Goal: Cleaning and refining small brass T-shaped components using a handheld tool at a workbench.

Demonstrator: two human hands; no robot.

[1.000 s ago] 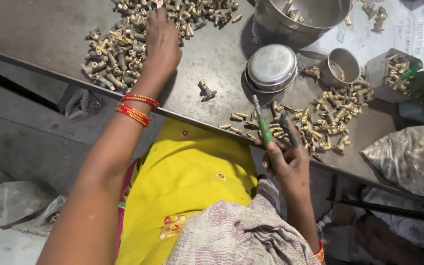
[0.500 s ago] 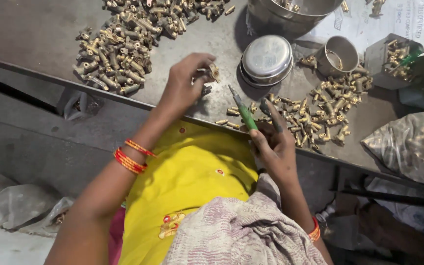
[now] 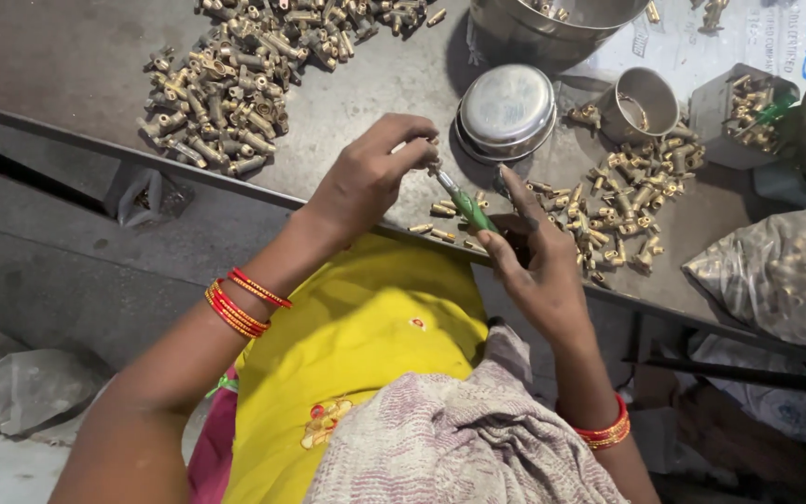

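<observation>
My left hand [image 3: 366, 177] is closed on a small brass fitting [image 3: 429, 164], pinched at the fingertips just above the table's front edge. My right hand [image 3: 534, 266] grips a green-handled screwdriver [image 3: 466, 209] whose metal tip points up-left and meets the fitting. A big heap of brass fittings [image 3: 221, 93] lies to the left of my left hand. A smaller heap of brass fittings [image 3: 622, 201] lies to the right of my right hand.
A lidded round steel tin [image 3: 507, 107] stands behind my hands. A large steel bowl [image 3: 552, 23], a small steel cup [image 3: 644, 101] and a box of fittings [image 3: 746, 110] sit further back. A clear bag of parts [image 3: 781, 275] rests at the right. The grey metal table [image 3: 67, 65] edge runs diagonally.
My left hand has come back from the far heap with a fitting and brought it to the screwdriver tip. My right hand has turned the screwdriver toward it.
</observation>
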